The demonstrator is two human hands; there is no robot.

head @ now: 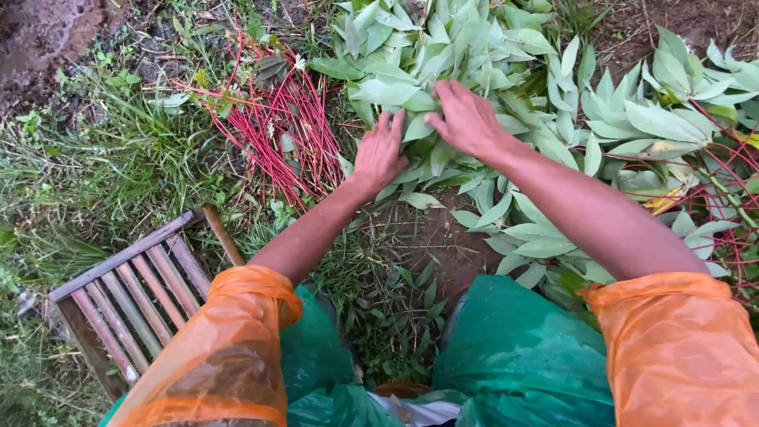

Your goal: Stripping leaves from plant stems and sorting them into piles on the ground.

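Head cam: we see both hands flat on the pile of green leaves [443, 47] on the far ground. The left hand [379, 152] has fingers spread and loose, pressing the leaves; the right hand [466, 120] does likewise just beside it. Red stems [285, 134] lie left, with a slatted wooden stool [134, 296] near left.

An outdoor garden or farm plot: bare soil [443, 245] at the centre, grass [103, 166] toward 9 o'clock, heaped green leaves [443, 39] at 12 o'clock, stripped red stems [288, 134] at 11 o'clock, a slatted wooden stool [130, 304] at 8 o'clock.
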